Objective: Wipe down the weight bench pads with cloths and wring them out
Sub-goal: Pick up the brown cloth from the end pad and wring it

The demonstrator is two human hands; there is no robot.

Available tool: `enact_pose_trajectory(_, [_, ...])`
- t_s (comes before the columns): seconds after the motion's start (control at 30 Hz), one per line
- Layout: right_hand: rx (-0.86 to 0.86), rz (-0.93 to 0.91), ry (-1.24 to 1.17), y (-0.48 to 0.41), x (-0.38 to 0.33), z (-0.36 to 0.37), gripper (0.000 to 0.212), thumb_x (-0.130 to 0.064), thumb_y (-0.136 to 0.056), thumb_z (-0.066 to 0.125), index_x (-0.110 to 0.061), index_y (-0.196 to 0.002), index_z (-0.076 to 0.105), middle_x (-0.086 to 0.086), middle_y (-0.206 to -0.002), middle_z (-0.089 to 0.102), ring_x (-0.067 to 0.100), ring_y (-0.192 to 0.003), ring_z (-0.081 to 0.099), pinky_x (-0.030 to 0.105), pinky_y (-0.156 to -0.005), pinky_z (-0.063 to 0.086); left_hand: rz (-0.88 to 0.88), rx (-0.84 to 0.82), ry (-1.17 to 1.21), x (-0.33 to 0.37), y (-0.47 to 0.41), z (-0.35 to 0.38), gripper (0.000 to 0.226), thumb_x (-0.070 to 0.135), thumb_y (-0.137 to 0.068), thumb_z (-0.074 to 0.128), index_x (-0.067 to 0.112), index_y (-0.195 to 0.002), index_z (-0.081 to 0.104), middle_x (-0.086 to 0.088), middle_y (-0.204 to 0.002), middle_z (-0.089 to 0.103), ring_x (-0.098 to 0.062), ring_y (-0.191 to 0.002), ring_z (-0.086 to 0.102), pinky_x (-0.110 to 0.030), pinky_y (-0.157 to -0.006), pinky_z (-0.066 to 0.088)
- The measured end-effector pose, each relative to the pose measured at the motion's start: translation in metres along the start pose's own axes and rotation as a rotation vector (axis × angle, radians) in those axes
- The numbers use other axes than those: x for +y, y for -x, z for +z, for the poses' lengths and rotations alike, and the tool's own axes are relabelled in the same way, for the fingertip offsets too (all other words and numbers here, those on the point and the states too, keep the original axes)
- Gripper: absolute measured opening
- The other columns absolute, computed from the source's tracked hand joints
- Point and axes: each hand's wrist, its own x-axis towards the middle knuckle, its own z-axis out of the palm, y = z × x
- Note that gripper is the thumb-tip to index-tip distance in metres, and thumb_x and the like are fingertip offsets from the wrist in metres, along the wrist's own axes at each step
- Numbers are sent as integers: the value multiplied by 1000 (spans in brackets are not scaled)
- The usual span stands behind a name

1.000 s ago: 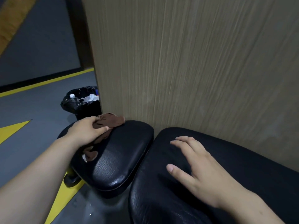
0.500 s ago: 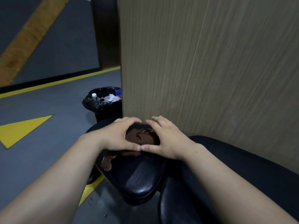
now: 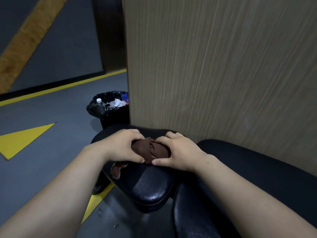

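A brown cloth (image 3: 145, 150) lies bunched on the small black seat pad (image 3: 147, 184) of the weight bench. My left hand (image 3: 121, 148) grips its left side with curled fingers and thumb. My right hand (image 3: 176, 152) grips its right side the same way, thumbs nearly meeting at the front. A loose end of the cloth (image 3: 117, 170) hangs off the pad below my left wrist. The long black back pad (image 3: 240, 177) runs off to the right under my right forearm.
A wood-grain panel (image 3: 214, 66) rises right behind the pads. A black bin (image 3: 111, 109) lined with a bag and holding rubbish stands on the grey floor at the panel's left corner. Yellow floor markings (image 3: 22, 140) lie to the left and under the seat pad.
My right hand left the back pad and joined my left hand on the cloth. Both hands have since closed tighter round it, bunching it between them.
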Motion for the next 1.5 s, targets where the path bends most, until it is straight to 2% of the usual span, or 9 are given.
enact_pose_trajectory(0.17, [63,11,-60,23,1,1,58,-65,-81,62,-33,-129,52,-6,-104,49,21,-106,50,34,-85,44,41,-11,23,16,1,7,36,40,-59,83,37,-91,67,14,-90,59,-2,-85,59,-32,-77,51])
enact_pose_trajectory(0.37, [105,58,-55,69,10,-21,50,-61,-83,62,-33,-124,52,-7,-102,49,17,-102,52,33,-81,44,135,-18,18,57,-4,14,38,42,-59,77,34,-95,69,12,-90,59,-4,-85,60,-36,-77,51])
enact_pose_trajectory(0.63, [173,209,50,184,33,-69,50,-62,-83,61,-33,-123,54,-7,-101,51,11,-88,46,32,-78,44,356,-50,-2,164,-10,35,31,46,-60,69,35,-89,63,14,-87,56,-4,-82,59,-35,-72,51])
enact_pose_trajectory(0.87, [249,384,105,306,43,-99,49,-64,-81,60,-35,-119,54,-8,-99,52,14,-88,53,35,-75,48,576,-96,-23,271,-8,65,21,46,-63,68,44,-77,52,15,-86,54,-2,-84,55,-27,-70,46])
enact_pose_trajectory(1.03, [311,545,201,406,45,-113,50,-64,-80,62,-32,-117,56,-6,-93,51,18,-86,56,30,-68,38,751,-137,-33,359,-4,96,33,51,-62,66,39,-93,60,15,-89,55,-3,-88,56,-32,-77,49])
enact_pose_trajectory(1.13, [331,657,243,479,37,-120,51,-65,-80,60,-31,-118,56,-5,-96,53,19,-88,57,33,-70,42,894,-181,-35,422,7,121,44,55,-62,61,36,-101,62,14,-91,55,-7,-90,56,-37,-79,49])
enact_pose_trajectory(1.23, [365,791,259,560,20,-120,53,-67,-78,57,-31,-118,57,-7,-95,52,15,-86,54,32,-67,39,1074,-230,-56,491,27,150,46,57,-62,58,32,-101,60,13,-91,53,-9,-91,54,-38,-79,49])
enact_pose_trajectory(1.4, [417,1046,296,690,-26,-96,59,-70,-76,51,-31,-119,57,-6,-97,55,18,-88,57,34,-67,46,1386,-294,-158,603,85,207,46,60,-63,55,27,-94,55,11,-89,48,-12,-87,50,-32,-74,44])
enact_pose_trajectory(1.5, [420,1203,281,756,-61,-67,61,-70,-74,50,-30,-120,57,-3,-98,55,21,-90,56,35,-66,46,1533,-367,-216,652,132,249,46,62,-62,52,27,-90,47,10,-87,44,-13,-84,45,-34,-74,43])
